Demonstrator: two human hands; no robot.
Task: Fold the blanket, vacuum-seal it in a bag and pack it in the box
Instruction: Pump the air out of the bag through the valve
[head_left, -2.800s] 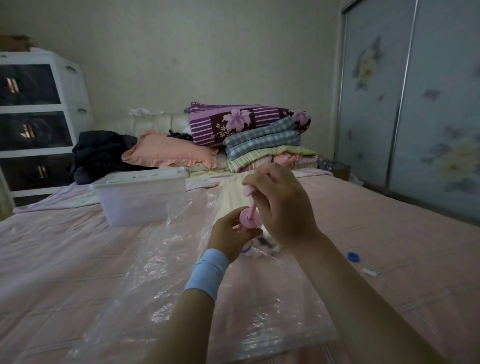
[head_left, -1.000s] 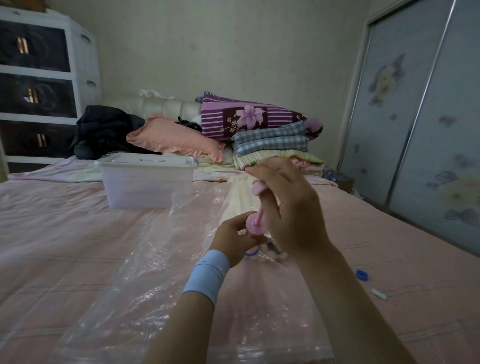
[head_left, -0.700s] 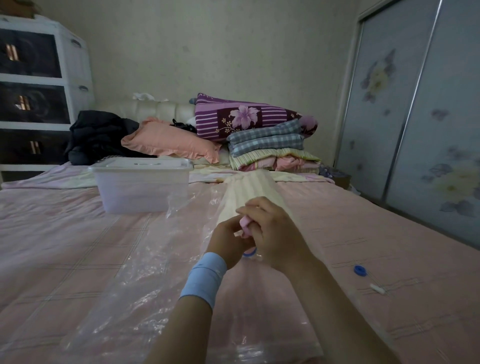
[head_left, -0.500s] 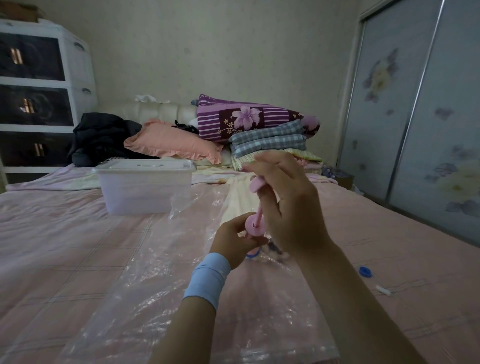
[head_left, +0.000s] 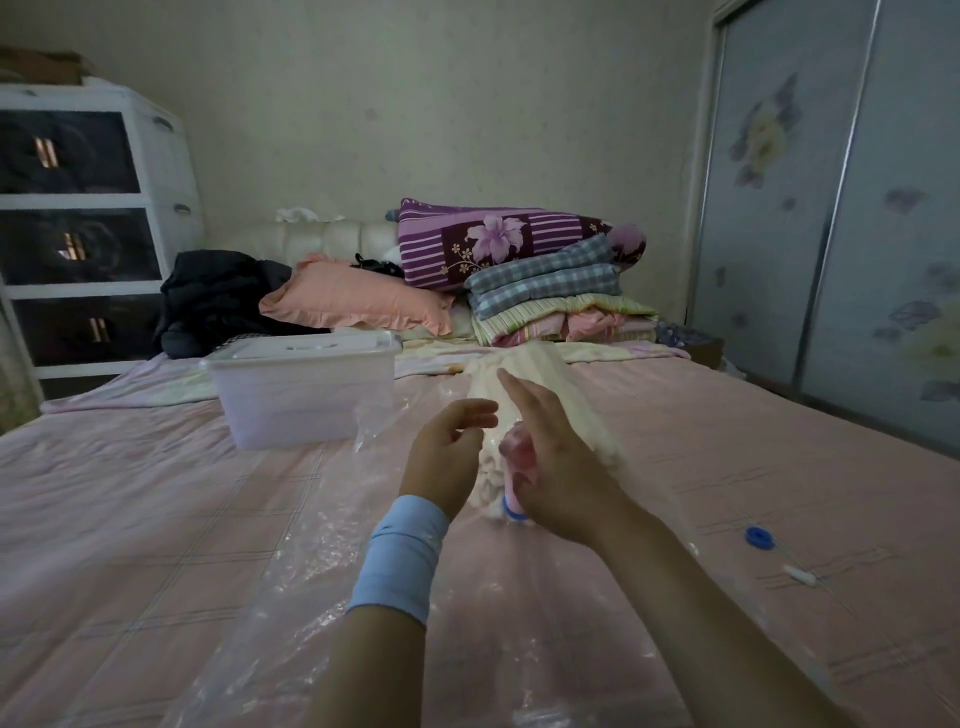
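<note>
Left hand (head_left: 449, 457), loosely curled, held nothing. Right hand (head_left: 558, 467), fingers straight, lay its palm against the pink pump (head_left: 519, 454) standing on the bag (head_left: 311, 571). The blanket (head_left: 540, 370) lay inside toward twelve o'clock, the box (head_left: 306, 400) at ten.

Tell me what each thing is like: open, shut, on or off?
Box, lid on.
Bag, lying on the bed, blanket inside.
Pump, standing on the bag, right hand against it.
Blue cap, loose on the bed.
Left hand, open, holding nothing.
Right hand, fingers straight.
Drawers, shut.
</note>
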